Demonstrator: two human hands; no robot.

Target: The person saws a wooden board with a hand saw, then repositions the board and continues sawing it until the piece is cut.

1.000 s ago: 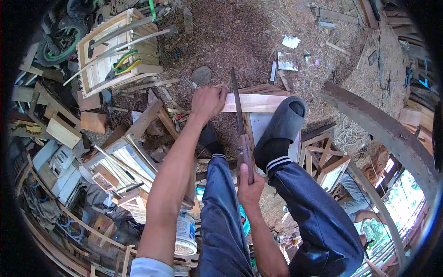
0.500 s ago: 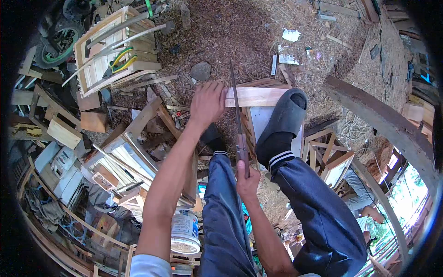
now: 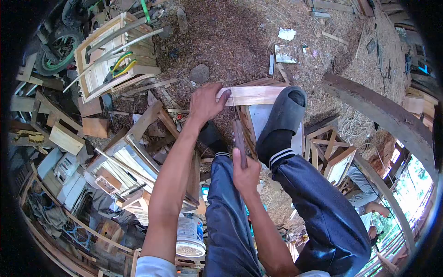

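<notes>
A pale wooden board [image 3: 256, 95] lies across a support, with the sandaled right foot [image 3: 288, 111] pressing on its right part. My left hand [image 3: 207, 104] is wrapped round the board's left end, thumb on top. In my right hand [image 3: 246, 175] is the brown handle of a hand saw [image 3: 238, 138], its fingers closed round it. The saw blade is hard to make out; its upper part meets the board near my left thumb. Under the board stands a white panel [image 3: 262, 122].
A wooden crate [image 3: 115, 55] with yellow-green pliers [image 3: 123, 64] is at the upper left. A curved beam [image 3: 378, 111] arches at the right. A white bucket [image 3: 190, 235] sits below my left forearm. Another person's hand [image 3: 378, 209] shows at the lower right.
My right hand and the saw have shifted slightly left, and the blade no longer shows clearly beyond the board. My left hand has moved slightly left, its thumb now lying on the board.
</notes>
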